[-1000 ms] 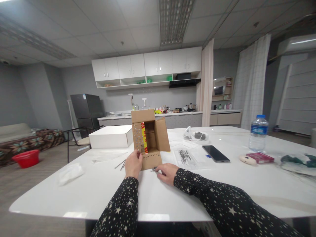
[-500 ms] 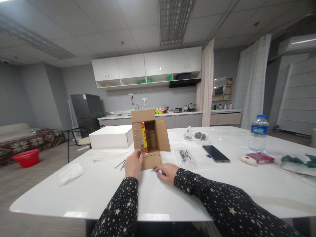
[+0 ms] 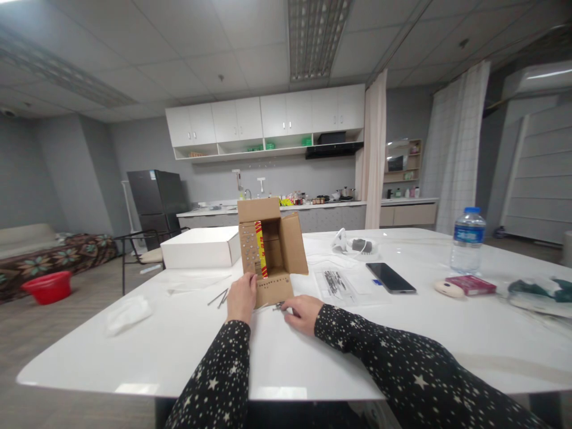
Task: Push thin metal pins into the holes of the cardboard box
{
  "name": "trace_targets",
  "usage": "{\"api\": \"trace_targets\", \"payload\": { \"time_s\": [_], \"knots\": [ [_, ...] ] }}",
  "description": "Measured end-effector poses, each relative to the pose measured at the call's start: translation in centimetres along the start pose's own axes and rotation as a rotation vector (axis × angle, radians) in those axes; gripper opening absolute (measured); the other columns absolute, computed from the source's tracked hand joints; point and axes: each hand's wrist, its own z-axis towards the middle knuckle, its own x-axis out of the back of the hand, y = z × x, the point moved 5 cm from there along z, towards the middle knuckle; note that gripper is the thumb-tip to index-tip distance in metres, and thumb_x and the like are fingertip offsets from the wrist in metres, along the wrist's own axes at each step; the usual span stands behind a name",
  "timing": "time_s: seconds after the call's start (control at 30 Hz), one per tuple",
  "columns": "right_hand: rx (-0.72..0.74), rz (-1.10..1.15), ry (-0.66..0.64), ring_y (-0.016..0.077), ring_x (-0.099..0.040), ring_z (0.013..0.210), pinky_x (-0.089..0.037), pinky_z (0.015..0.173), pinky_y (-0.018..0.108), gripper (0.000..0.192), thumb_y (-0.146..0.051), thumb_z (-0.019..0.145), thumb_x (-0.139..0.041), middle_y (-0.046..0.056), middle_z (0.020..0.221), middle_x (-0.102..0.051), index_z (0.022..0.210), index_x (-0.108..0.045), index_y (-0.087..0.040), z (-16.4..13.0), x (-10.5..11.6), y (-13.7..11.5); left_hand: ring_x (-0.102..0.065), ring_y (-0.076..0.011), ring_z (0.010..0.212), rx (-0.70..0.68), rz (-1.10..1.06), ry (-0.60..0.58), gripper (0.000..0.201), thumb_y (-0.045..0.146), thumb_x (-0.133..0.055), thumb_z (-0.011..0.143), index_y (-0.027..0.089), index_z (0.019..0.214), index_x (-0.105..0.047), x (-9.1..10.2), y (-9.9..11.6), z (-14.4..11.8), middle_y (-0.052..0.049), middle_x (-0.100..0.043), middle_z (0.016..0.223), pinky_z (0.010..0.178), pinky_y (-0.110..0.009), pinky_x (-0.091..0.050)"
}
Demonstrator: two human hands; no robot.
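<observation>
A cardboard box point(image 3: 273, 286) stands open toward me, its flaps folded out. Small round metal heads dot its left panel, beside a red and yellow strip point(image 3: 261, 250), and a row of small holes runs along the lower flap. My left hand point(image 3: 242, 299) is closed at the box's lower left corner, fingertips against the cardboard. Just in front of the lower flap lie small metal screws point(image 3: 277, 305). My right hand point(image 3: 304, 313) has its fingers curled and pinched on them; its fingertips are partly hidden. Long thin metal screws point(image 3: 218, 297) lie left of my left hand.
A clear plastic bag of dark screws point(image 3: 336, 285) and a black phone point(image 3: 391, 278) lie to the right. Farther right are a water bottle point(image 3: 467, 241) and a dark red box point(image 3: 471, 285). A white box point(image 3: 201, 247) sits behind left, crumpled white tissue point(image 3: 128, 314) nearer.
My left hand's fingers have shifted slightly at the box's corner. The right hand, the box and the screws look the same.
</observation>
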Motion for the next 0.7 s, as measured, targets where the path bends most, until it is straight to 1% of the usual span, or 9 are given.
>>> {"api": "trace_targets", "payload": {
  "time_s": [0.1,0.23,0.37,0.43,0.53,0.7],
  "knots": [
    [0.004,0.000,0.000,0.0158,-0.056,0.065,-0.037,0.063,0.026,0.031,-0.027,0.077,-0.048,0.002,0.069,-0.066,0.101,-0.066,-0.021,0.0,0.0,0.0,-0.062,-0.0208,0.083,-0.064,0.083,-0.031,0.032,0.034,-0.034,0.090,0.020,0.091,-0.062,-0.2,0.8,-0.3,-0.007,-0.068,0.090,0.068,-0.029,-0.039],
    [0.008,0.001,-0.003,0.0154,-0.056,0.065,-0.037,0.063,0.025,0.030,-0.027,0.077,-0.049,0.002,0.071,-0.066,0.101,-0.066,-0.021,-0.2,0.2,0.0,-0.061,-0.0210,0.085,-0.141,0.145,-0.027,0.030,0.036,-0.037,0.088,0.021,0.090,-0.063,-0.5,1.7,-0.8,-0.006,-0.067,0.091,0.070,-0.030,-0.039],
    [0.006,-0.009,-0.010,0.0155,-0.056,0.067,-0.036,0.062,0.025,0.029,-0.027,0.078,-0.049,0.002,0.071,-0.066,0.102,-0.066,-0.020,-0.3,0.3,-0.1,-0.061,-0.0182,0.081,-0.202,0.075,-0.146,0.026,0.035,-0.039,0.087,0.023,0.091,-0.062,-1.5,2.1,-1.0,-0.004,-0.068,0.088,0.066,-0.027,-0.038],
    [0.007,-0.013,-0.008,0.0155,-0.056,0.067,-0.036,0.062,0.025,0.029,-0.027,0.079,-0.048,0.002,0.071,-0.066,0.101,-0.066,-0.020,-0.3,0.4,-0.2,-0.061,-0.0168,0.078,-0.234,0.043,-0.196,0.024,0.034,-0.041,0.086,0.023,0.089,-0.062,-1.9,2.2,-1.0,-0.003,-0.068,0.085,0.064,-0.026,-0.037],
    [0.005,-0.012,-0.011,0.0151,-0.055,0.066,-0.036,0.062,0.025,0.029,-0.027,0.078,-0.049,0.002,0.070,-0.065,0.102,-0.065,-0.020,-0.2,0.4,-0.3,-0.060,-0.0154,0.076,-0.261,0.010,-0.214,0.021,0.033,-0.044,0.084,0.023,0.084,-0.062,-2.3,2.2,-1.1,-0.002,-0.068,0.083,0.062,-0.024,-0.035],
    [0.006,-0.008,-0.013,0.0151,-0.055,0.066,-0.035,0.062,0.025,0.029,-0.028,0.078,-0.049,0.002,0.070,-0.065,0.101,-0.065,-0.020,-0.2,0.3,-0.2,-0.059,-0.0138,0.074,-0.307,-0.058,-0.246,0.019,0.033,-0.047,0.083,0.022,0.080,-0.061,-2.6,2.5,-1.3,-0.002,-0.067,0.079,0.064,-0.023,-0.035]
  ]
}}
